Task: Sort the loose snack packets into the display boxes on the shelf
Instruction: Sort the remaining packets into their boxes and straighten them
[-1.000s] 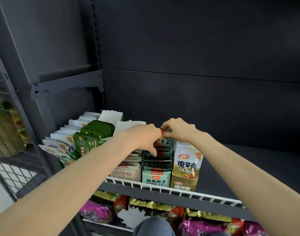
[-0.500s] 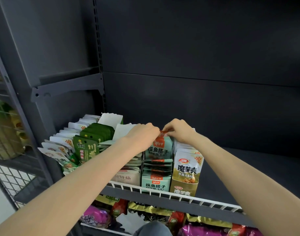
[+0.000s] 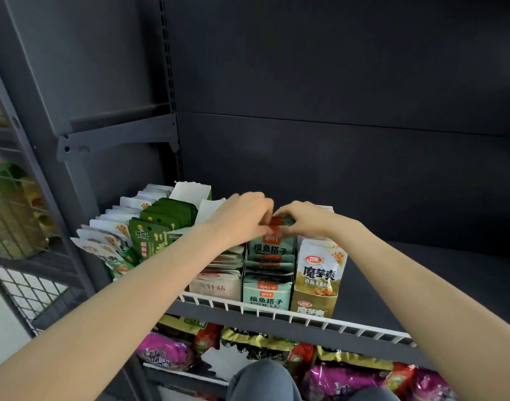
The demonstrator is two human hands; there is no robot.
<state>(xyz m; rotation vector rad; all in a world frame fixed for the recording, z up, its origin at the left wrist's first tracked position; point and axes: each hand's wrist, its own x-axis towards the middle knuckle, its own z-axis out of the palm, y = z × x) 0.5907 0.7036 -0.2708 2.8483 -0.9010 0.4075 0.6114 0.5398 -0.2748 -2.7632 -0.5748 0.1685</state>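
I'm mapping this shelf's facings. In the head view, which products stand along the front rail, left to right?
White packets → dark green packets → beige box → teal box → gold box.

matt dark metal shelf [image 3: 421, 273]; glossy plastic packets [image 3: 272, 247]; cardboard box [image 3: 313, 306]

One head-worn camera looks forward and down. It sits close to the shelf [image 3: 277, 321], both forearms reaching away
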